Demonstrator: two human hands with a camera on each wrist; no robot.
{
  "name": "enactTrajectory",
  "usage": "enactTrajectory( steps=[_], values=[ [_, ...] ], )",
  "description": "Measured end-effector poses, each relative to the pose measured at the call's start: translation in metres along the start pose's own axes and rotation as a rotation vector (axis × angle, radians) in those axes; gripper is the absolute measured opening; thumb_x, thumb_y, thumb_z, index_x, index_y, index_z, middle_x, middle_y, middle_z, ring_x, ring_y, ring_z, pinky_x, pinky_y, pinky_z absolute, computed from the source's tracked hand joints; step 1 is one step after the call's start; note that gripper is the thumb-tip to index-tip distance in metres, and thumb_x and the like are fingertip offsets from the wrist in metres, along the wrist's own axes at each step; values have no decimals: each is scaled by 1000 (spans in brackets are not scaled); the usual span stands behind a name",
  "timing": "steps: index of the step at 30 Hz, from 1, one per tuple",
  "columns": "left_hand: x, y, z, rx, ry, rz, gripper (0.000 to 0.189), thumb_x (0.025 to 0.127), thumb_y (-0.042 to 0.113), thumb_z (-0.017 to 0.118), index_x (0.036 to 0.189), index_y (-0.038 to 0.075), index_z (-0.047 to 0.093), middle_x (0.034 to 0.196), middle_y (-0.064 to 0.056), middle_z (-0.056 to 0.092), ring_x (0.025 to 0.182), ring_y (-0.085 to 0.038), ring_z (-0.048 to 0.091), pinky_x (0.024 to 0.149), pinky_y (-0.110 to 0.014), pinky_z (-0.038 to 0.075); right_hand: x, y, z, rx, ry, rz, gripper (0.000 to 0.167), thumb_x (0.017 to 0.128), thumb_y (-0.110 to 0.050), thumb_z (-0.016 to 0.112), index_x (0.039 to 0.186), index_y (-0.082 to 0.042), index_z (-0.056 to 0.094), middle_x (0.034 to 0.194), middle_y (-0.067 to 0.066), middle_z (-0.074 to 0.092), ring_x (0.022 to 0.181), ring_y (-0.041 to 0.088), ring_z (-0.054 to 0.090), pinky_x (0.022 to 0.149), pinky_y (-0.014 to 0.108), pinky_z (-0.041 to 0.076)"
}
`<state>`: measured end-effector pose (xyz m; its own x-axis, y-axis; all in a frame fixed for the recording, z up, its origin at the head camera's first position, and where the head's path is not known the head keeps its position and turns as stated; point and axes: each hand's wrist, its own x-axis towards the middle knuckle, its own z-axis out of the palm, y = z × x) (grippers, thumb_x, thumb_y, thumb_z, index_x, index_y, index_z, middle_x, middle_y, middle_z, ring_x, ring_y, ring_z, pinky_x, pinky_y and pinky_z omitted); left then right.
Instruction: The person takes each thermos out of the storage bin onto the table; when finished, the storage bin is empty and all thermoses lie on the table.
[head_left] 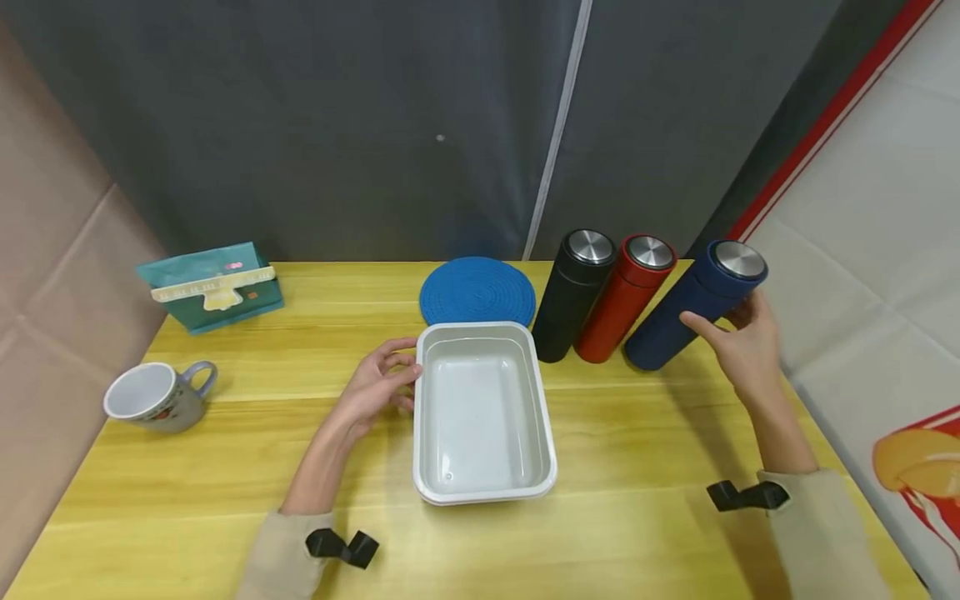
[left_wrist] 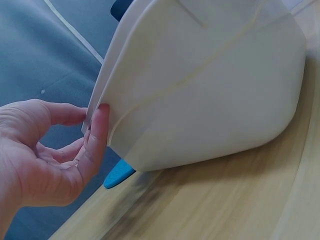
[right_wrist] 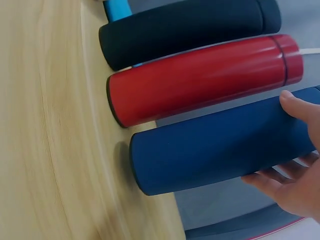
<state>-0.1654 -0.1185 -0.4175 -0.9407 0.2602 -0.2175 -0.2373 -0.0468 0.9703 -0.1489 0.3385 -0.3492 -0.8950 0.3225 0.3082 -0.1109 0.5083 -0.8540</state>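
My left hand [head_left: 378, 383] pinches the left rim of a white rectangular container [head_left: 483, 408]. In the left wrist view, fingers [left_wrist: 97, 130] lie on both sides of that rim. The container's inside shows nothing in it. On the right, my right hand [head_left: 738, 342] grips a dark blue thermos [head_left: 686, 312] with a silver lid, thumb on one side and fingers on the other. A shadow lies beside the thermos's base in the right wrist view; whether the base touches the table I cannot tell. Left of it stand a red thermos [head_left: 626, 300] and a black thermos [head_left: 573, 296].
A round blue woven mat [head_left: 477, 292] lies behind the container, partly hidden by it. At the left are a floral mug [head_left: 168, 404] and a teal clipped bag [head_left: 225, 300]. A grey curtain [head_left: 300, 125] borders the back of the wooden table [head_left: 630, 517].
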Motion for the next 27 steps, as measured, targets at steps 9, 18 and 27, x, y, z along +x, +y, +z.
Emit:
enactTrajectory(
  steps=[9, 18, 27],
  values=[
    [0, -1, -1, -4, -5, 4, 50, 93, 3, 60, 140, 4, 41, 113, -18, 53, 74, -20, 61, 58, -32, 59, 18, 15, 14, 42, 2, -5, 67, 81, -11, 78, 140, -16, 45, 115, -9, 54, 100, 6, 54, 82, 16, 46],
    [-1, 2, 0, -6, -2, -8, 50, 94, 4, 60, 140, 6, 41, 115, -20, 53, 74, -20, 61, 58, -32, 59, 16, 5, 14, 2, -19, 2, 65, 82, -11, 77, 138, -11, 45, 114, -10, 53, 100, 4, 53, 86, 21, 46],
    [-1, 2, 0, -16, -3, -11, 49, 94, 4, 60, 140, 5, 41, 113, -18, 54, 75, -21, 60, 59, -31, 59, 21, 16, 13, -12, -59, -6, 66, 84, -15, 76, 141, -13, 42, 118, -9, 51, 105, 6, 51, 90, 27, 46]
  ],
)
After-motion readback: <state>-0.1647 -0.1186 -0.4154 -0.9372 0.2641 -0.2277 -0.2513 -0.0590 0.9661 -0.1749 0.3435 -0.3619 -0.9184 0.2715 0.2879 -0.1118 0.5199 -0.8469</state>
